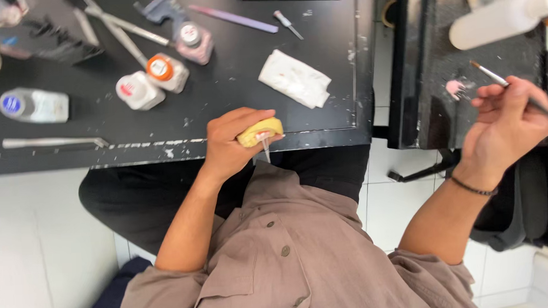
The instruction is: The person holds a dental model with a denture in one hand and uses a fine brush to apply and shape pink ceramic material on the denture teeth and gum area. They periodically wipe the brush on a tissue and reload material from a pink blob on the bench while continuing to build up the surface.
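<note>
I see the left hand (227, 144), fingers clamped on a yellow cast (260, 132), mostly hidden. Right hand (507, 125) fingers pinch a thin brush (491, 75); its handle is cut off behind them.

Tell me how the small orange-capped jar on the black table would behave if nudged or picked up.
The orange-capped jar lies on its side, so a nudge would probably roll it toward the white-capped jar beside it. It is small and looks like glass, so likely light but breakable if it went off the black table. Its smooth wall may be slippery.
</note>
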Tool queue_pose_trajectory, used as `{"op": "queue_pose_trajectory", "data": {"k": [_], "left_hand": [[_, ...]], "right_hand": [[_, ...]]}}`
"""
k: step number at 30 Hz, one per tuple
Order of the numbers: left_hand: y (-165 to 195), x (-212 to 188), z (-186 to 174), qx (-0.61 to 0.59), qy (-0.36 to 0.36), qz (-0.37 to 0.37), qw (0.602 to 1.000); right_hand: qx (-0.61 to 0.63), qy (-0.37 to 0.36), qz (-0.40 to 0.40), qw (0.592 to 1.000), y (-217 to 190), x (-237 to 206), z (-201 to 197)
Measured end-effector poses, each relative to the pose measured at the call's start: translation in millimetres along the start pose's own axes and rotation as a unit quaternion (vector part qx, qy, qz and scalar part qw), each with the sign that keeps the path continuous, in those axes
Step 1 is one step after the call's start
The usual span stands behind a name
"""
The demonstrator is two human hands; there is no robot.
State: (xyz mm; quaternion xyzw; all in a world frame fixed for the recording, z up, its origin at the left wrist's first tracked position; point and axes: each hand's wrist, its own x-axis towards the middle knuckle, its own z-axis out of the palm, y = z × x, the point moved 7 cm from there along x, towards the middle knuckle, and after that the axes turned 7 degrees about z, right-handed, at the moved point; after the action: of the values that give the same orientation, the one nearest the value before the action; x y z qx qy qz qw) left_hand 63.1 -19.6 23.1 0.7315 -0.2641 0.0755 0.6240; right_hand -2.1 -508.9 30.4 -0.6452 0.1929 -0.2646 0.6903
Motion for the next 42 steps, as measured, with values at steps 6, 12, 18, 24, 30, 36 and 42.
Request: {"op": "queue_pose_trajectory", "data": {"k": [6, 12, 18, 24, 30, 36, 42], "left_hand": [[-11.9, -12.2, 4.1, -0.005, -0.001, -0.007, 1.0], [-9.5, -12.0, -11.5, -0.006, 0.001, -0.003, 1.0], [-11.7, -9.7, -4.2, -0.007, -0.002, -0.004, 1.0], [-14.9, -7.1, 4.7, -0.006, -0.004, -0.003, 1.0], [-17.8, -3.8, 8.7, 0.0, -0.008, -0.002, 1.0], [-21.5, -0.1, 10.1, 0.004, -0.008, 0.0, 1.0], [-25.5, 4.0, 10.0, 0.002, -0.006, 0.001, 1.0]], "right_hand": [[-0.004, 0.001, -0.054, 0.999, 15.0, 12.4, -28.6], [-0.081, 0.008, -0.054, 0.995, 12.4, 6.1, -7.8], [-0.123, -0.01, -0.054, 0.991, 15.6, 8.9, -8.1], [-0.132, -0.022, -0.056, 0.989, 20.9, 14.6, -14.3], [-0.151, -0.041, -0.062, 0.986, 20.7, 15.8, -10.1], [-0.146, -0.047, -0.045, 0.987, 23.3, 22.0, -5.6], [-0.1, -0.061, -0.002, 0.993, 30.3, 30.5, -5.3]]}}
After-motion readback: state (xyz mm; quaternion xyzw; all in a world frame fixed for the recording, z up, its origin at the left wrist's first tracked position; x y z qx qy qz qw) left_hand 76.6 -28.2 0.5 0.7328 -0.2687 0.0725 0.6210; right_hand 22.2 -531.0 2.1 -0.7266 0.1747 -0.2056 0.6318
